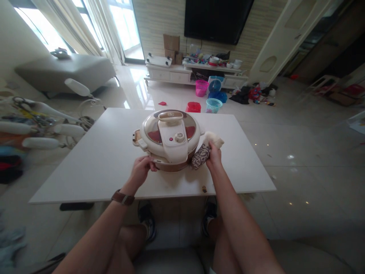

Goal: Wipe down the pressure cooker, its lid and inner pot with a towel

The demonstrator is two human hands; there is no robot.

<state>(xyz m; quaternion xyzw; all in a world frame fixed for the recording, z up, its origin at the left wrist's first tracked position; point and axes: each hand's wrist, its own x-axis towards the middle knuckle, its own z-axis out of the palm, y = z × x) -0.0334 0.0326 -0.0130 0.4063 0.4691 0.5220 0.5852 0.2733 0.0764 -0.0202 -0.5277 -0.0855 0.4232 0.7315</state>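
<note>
A cream pressure cooker [168,139] with a closed lid stands near the middle of a white table [99,167]. My left hand [142,169] grips the cooker's lower front-left edge, fingers curled against its brown base. My right hand [213,155] is closed on a patterned cloth [201,156] and presses it against the cooker's right side. A white end of the cloth sticks out behind my fingers. A brown watch [123,198] sits on my left wrist.
A small dark crumb [204,188] lies on the table near the front edge. A drying rack with clutter [42,125] stands to the left. Plastic baskets [213,105] and a red tub [193,107] sit on the floor beyond the table. My knees and shoes are below.
</note>
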